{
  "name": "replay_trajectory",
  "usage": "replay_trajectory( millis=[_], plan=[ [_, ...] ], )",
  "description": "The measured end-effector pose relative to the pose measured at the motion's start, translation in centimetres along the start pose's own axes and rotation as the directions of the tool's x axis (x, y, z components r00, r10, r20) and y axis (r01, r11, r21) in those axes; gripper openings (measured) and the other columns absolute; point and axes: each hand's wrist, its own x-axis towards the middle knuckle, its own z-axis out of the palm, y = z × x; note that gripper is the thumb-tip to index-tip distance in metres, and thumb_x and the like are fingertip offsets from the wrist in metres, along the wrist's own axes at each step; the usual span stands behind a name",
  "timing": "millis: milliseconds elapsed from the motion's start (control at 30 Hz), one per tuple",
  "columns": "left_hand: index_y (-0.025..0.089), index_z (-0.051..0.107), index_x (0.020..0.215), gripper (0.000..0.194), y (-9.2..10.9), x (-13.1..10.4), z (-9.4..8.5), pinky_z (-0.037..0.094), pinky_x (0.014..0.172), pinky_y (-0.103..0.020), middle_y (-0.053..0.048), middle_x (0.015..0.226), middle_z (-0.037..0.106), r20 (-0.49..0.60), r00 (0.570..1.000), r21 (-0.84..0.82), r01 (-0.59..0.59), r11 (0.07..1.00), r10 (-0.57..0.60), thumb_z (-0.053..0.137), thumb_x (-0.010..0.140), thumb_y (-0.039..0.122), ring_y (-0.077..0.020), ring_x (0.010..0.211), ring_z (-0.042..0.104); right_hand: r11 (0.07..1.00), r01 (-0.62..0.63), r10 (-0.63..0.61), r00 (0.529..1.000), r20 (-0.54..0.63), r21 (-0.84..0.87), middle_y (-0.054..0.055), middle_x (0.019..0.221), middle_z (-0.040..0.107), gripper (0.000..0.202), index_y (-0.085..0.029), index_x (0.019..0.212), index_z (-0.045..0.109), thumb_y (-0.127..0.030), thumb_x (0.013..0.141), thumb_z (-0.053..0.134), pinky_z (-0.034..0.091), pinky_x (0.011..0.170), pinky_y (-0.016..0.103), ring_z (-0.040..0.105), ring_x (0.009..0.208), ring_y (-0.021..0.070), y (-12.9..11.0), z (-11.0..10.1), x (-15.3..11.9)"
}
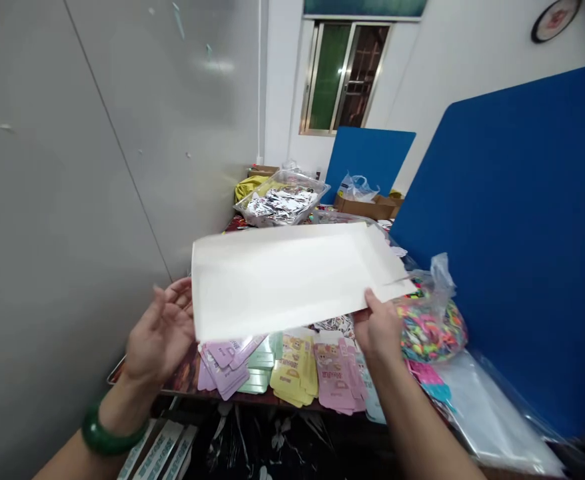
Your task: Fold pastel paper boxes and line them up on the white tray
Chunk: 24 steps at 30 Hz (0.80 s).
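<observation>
A large white sheet of card (282, 280) is held up above the table, its left edge curled. My right hand (380, 330) grips its lower right edge, thumb on top and fingers underneath. My left hand (160, 333) is open, palm up, beside the card's left edge, with its fingertips partly hidden behind it. Below the card lie piles of flat printed cartons: purple (225, 367), green (260, 373), yellow (295, 373) and pink (337, 377), with some light blue ones (372, 393) partly behind my right forearm.
A clear bin of silvery pieces (282, 200) stands at the back. On the right are a bag of colourful small items (430, 327), clear plastic sleeves (502, 413) and a blue panel (512, 247). A grey wall (72, 200) borders the left. Boxes (162, 453) sit below the table edge.
</observation>
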Motion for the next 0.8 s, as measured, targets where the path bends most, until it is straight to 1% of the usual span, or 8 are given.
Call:
replay_trajectory(
  millis=[67, 133, 233, 300, 367, 433, 600, 800],
  plan=[
    [0.018, 0.065, 0.105, 0.049, 0.8, 0.6, -1.1, 0.056, 0.078, -0.034, -0.01, 0.105, 0.067, 0.082, 0.991, 0.119, 0.098, 0.988, -0.108, 0.06, 0.076, 0.057, -0.0259, 0.097, 0.063, 0.996, -0.008, 0.013, 0.998, 0.062, -0.083, -0.001, 0.092, 0.069, 0.035, -0.02, 0.092, 0.057, -0.02, 0.062, 0.074, 0.054, 0.074, 0.028, 0.064, 0.085, 0.0147, -1.1, -0.3, 1.9],
    [0.02, 0.062, 0.113, 0.051, 1.0, 2.5, -1.5, 0.054, 0.08, -0.033, -0.009, 0.109, 0.065, 0.119, 0.98, 0.286, 0.119, 0.951, -0.159, 0.068, 0.071, 0.049, -0.0259, 0.102, 0.062, 0.961, -0.103, 0.17, 0.953, 0.253, -0.256, 0.001, 0.087, 0.069, 0.035, -0.019, 0.092, 0.057, -0.023, 0.062, 0.074, 0.054, 0.068, 0.03, 0.065, 0.077, 0.0169, -1.0, -0.2, 2.0],
    [0.028, 0.054, 0.123, 0.055, -0.6, 5.7, -0.7, 0.053, 0.078, -0.03, -0.007, 0.12, 0.062, 0.176, 0.951, 0.504, 0.136, 0.853, -0.255, 0.072, 0.072, 0.034, -0.0239, 0.104, 0.061, 0.868, -0.107, 0.386, 0.759, 0.524, -0.485, 0.003, 0.092, 0.069, 0.039, -0.02, 0.102, 0.055, -0.029, 0.067, 0.07, 0.053, 0.065, 0.032, 0.065, 0.074, 0.0193, 1.2, 0.7, 0.0],
    [0.023, 0.056, 0.121, 0.058, -2.5, 7.2, 0.3, 0.053, 0.074, -0.031, -0.011, 0.116, 0.064, 0.238, 0.903, 0.567, 0.17, 0.806, -0.357, 0.075, 0.068, 0.032, -0.0245, 0.095, 0.065, 0.848, -0.001, 0.388, 0.681, 0.621, -0.529, 0.003, 0.098, 0.067, 0.036, -0.021, 0.105, 0.054, -0.03, 0.072, 0.065, 0.052, 0.069, 0.031, 0.064, 0.082, 0.0198, 3.2, 1.4, -1.6],
    [0.014, 0.062, 0.11, 0.052, -4.5, 8.1, 1.3, 0.054, 0.068, -0.033, -0.014, 0.104, 0.069, 0.217, 0.89, 0.6, 0.203, 0.774, -0.401, 0.076, 0.065, 0.035, -0.0246, 0.081, 0.068, 0.829, 0.136, 0.306, 0.7, 0.645, -0.542, 0.004, 0.101, 0.065, 0.031, -0.021, 0.104, 0.054, -0.031, 0.075, 0.061, 0.05, 0.074, 0.03, 0.061, 0.09, 0.0201, 5.0, 1.7, -2.6],
    [0.01, 0.065, 0.099, 0.046, -5.9, 8.3, 1.9, 0.054, 0.061, -0.034, -0.015, 0.094, 0.071, 0.156, 0.903, 0.626, 0.224, 0.747, -0.401, 0.076, 0.064, 0.037, -0.0239, 0.07, 0.068, 0.8, 0.221, 0.216, 0.762, 0.611, -0.558, 0.004, 0.098, 0.064, 0.028, -0.021, 0.102, 0.053, -0.035, 0.078, 0.059, 0.049, 0.071, 0.029, 0.06, 0.089, 0.0198, 6.1, 1.7, -2.8],
    [0.011, 0.065, 0.091, 0.038, -7.0, 8.0, 2.5, 0.053, 0.055, -0.031, -0.012, 0.088, 0.072, 0.094, 0.924, 0.646, 0.226, 0.729, -0.37, 0.077, 0.063, 0.034, -0.0225, 0.065, 0.067, 0.845, 0.143, 0.146, 0.865, 0.481, -0.515, -0.001, 0.073, 0.058, 0.024, -0.022, 0.089, 0.05, -0.044, 0.081, 0.053, 0.044, 0.056, 0.025, 0.054, 0.062, 0.0148, 6.7, 0.7, -2.4],
    [0.013, 0.067, 0.09, 0.032, -7.0, 8.4, 2.5, 0.05, 0.054, -0.029, -0.009, 0.084, 0.072, 0.085, 0.926, 0.657, 0.225, 0.719, -0.368, 0.074, 0.065, 0.031, -0.0198, 0.062, 0.065, 0.797, 0.314, -0.016, 0.865, 0.501, -0.516, 0.001, 0.08, 0.057, 0.025, -0.019, 0.083, 0.056, -0.043, 0.083, 0.051, 0.04, 0.063, 0.024, 0.051, 0.072, 0.0144, 6.5, 0.5, -1.9]
  ],
)
